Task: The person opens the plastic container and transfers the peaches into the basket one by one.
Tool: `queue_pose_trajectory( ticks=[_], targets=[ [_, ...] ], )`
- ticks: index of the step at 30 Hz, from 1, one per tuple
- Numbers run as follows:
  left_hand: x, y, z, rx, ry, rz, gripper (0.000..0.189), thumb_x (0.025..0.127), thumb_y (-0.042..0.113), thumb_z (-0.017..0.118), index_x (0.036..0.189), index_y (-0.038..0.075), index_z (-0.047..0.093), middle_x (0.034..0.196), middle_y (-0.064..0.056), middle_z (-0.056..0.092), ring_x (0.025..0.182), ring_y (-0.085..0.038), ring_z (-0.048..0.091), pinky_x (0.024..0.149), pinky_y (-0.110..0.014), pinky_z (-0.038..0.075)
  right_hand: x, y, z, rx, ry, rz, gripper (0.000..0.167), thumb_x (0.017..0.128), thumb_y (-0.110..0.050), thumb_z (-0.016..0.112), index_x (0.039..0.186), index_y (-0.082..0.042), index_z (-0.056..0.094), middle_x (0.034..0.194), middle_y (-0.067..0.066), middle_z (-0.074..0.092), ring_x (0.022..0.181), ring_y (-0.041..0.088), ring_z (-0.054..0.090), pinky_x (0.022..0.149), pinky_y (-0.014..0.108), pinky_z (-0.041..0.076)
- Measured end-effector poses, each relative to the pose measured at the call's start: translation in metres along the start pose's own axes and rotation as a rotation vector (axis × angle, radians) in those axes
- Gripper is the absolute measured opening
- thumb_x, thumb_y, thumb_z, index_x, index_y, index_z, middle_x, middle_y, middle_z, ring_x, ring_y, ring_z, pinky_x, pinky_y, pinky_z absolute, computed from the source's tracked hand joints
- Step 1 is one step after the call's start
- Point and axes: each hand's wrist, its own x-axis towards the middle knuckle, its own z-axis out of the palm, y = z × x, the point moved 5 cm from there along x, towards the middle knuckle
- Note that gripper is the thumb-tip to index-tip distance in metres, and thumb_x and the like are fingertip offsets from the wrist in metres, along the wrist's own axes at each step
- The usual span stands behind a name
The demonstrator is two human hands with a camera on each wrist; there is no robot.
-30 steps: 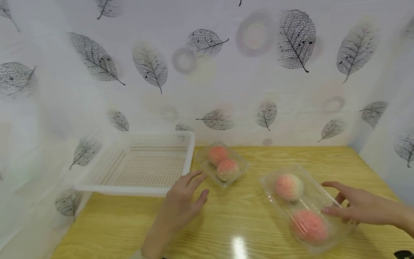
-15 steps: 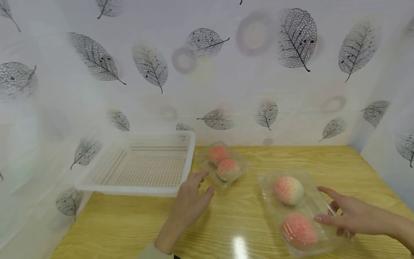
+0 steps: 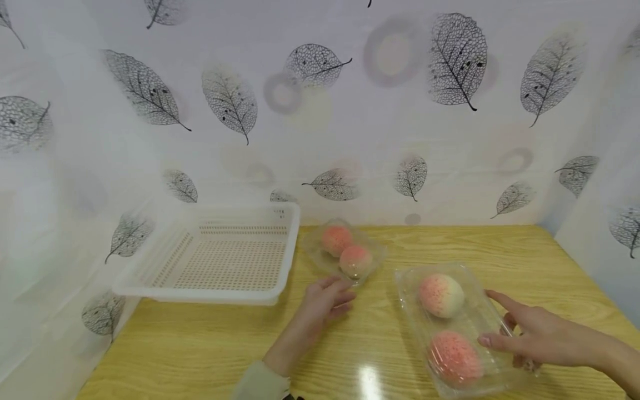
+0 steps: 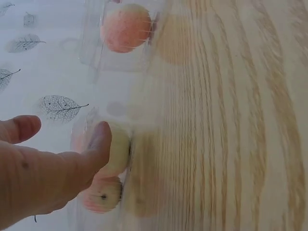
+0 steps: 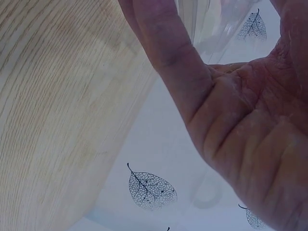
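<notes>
In the head view, my right hand [image 3: 542,336] grips the right side of a clear plastic clamshell box [image 3: 477,316], thumb on top and other fingers partly hidden at its edge. Two peaches lie inside: a pink-and-cream one [image 3: 441,295] at the far end, a redder one [image 3: 455,358] nearer. My left hand [image 3: 322,308], slightly blurred, is held with extended fingers just in front of a second clear box [image 3: 369,244]. That box holds two peaches, one behind [image 3: 337,240] and one in front [image 3: 356,261]. Contact there cannot be made out. The right wrist view shows mostly my palm [image 5: 240,130].
A white perforated plastic basket [image 3: 280,294] stands at the back left, close to the second box. Beneath everything is a wood-grain table [image 3: 380,344]. A pale leaf-patterned curtain [image 3: 350,133] encloses the back and sides.
My left hand has moved right, toward the front of the second box. My right hand has drawn the larger box slightly left and turned it. The basket stays put.
</notes>
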Motion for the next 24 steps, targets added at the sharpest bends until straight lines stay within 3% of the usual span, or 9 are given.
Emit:
queue_pose_trajectory(
  ticks=[5,10,18,24],
  targets=[
    [0.017,-0.005,0.005,-0.022,0.017,-0.019,0.056,0.103,0.026,0.058,0.145,-0.009,0.047,0.148,-0.024,0.053,0.133,-0.034,0.058,0.109,-0.039,0.051,0.001,0.001,0.0,0.002,0.008,0.003,0.092,0.105,-0.031,0.057,0.157,0.013,-0.005,0.097,0.01,0.06,0.064,0.019,0.067,0.053,0.035,0.056],
    [0.032,-0.006,0.007,-0.02,0.026,-0.034,0.051,0.105,0.027,0.053,0.143,-0.008,0.05,0.142,-0.024,0.059,0.133,-0.035,0.059,0.112,-0.042,0.049,0.002,0.001,0.002,0.007,0.002,-0.011,0.091,0.106,-0.03,0.057,0.156,0.014,-0.005,0.096,0.01,0.06,0.064,0.019,0.068,0.053,0.034,0.056],
    [0.051,-0.004,0.02,0.013,-0.054,-0.046,0.057,0.109,0.027,0.047,0.151,-0.01,0.038,0.151,-0.027,0.05,0.14,-0.038,0.052,0.115,-0.044,0.045,0.002,-0.001,0.005,-0.02,0.021,-0.03,0.091,0.105,-0.03,0.058,0.157,0.013,-0.003,0.099,0.01,0.061,0.064,0.017,0.068,0.053,0.033,0.056],
    [0.06,-0.005,0.024,0.021,-0.038,-0.053,0.058,0.108,0.029,0.049,0.151,-0.009,0.039,0.151,-0.024,0.052,0.137,-0.036,0.056,0.113,-0.041,0.048,0.002,-0.004,0.006,-0.028,0.022,-0.04,0.091,0.105,-0.03,0.058,0.157,0.013,-0.003,0.102,0.01,0.062,0.063,0.016,0.067,0.053,0.033,0.055]
  ],
)
